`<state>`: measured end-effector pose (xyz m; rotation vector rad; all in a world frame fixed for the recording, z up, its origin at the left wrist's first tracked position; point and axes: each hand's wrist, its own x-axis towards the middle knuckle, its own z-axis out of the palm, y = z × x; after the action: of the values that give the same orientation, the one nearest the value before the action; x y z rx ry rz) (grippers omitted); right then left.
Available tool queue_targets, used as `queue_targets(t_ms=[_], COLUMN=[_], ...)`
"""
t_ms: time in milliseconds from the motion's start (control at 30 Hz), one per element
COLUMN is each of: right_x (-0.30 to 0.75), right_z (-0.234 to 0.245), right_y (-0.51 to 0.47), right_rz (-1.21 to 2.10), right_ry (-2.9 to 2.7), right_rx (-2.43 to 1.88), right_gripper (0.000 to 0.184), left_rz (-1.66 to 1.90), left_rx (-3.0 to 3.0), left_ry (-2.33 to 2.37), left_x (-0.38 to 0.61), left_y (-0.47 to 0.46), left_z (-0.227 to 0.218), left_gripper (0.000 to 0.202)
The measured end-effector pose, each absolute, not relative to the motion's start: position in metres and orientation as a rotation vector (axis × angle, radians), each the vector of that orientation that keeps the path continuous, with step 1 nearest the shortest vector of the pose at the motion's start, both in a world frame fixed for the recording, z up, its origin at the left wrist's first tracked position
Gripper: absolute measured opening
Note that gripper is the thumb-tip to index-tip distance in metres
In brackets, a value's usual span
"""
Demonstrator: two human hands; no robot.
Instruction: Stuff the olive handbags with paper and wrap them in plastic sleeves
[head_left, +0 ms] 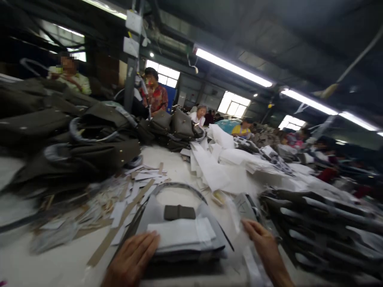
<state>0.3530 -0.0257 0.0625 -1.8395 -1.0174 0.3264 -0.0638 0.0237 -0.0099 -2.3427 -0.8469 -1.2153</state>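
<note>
A grey bag [179, 223] with a curved handle lies flat on the white table [44, 267] in front of me. White folded paper [182, 233] and a dark tab rest on top of it. My left hand [133, 259] lies flat on the bag's left edge, fingers stretched out. My right hand [265, 247] rests to the right of the bag with fingers extended over a clear plastic strip; I cannot make out anything gripped in it.
Dark olive bags [74, 135] are piled at the left. Paper and cardboard scraps [125, 195] litter the table. White sheets [227, 167] heap in the middle, stacked grey pieces [317, 227] at the right. Several other people sit along the far side.
</note>
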Motion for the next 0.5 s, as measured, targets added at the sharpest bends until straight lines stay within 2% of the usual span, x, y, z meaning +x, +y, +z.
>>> queue_targets(t_ms=[100,233,367,500], right_x=[0.312,0.224,0.145,0.109], right_z=[0.093,0.12,0.117,0.106], right_y=[-0.011,0.006,0.025,0.06], right_rz=[0.656,0.822,1.024,1.334], right_ry=[-0.815,-1.016,-1.366,-1.116], right_rx=[-1.503,-1.218,-1.163,-1.172], right_gripper=[0.044,0.029,0.027,0.038], left_rz=[-1.157,-1.166,-1.164,-1.17], left_rx=[-2.402,-2.416,-2.431,-2.47], left_ry=[-0.849,-0.872,-0.861,-0.872], left_x=[-0.064,-0.06,-0.059,-0.06], left_y=[0.018,0.015,0.013,0.013], left_z=[-0.005,0.002,0.003,0.001], left_gripper=[0.041,0.036,0.035,0.034])
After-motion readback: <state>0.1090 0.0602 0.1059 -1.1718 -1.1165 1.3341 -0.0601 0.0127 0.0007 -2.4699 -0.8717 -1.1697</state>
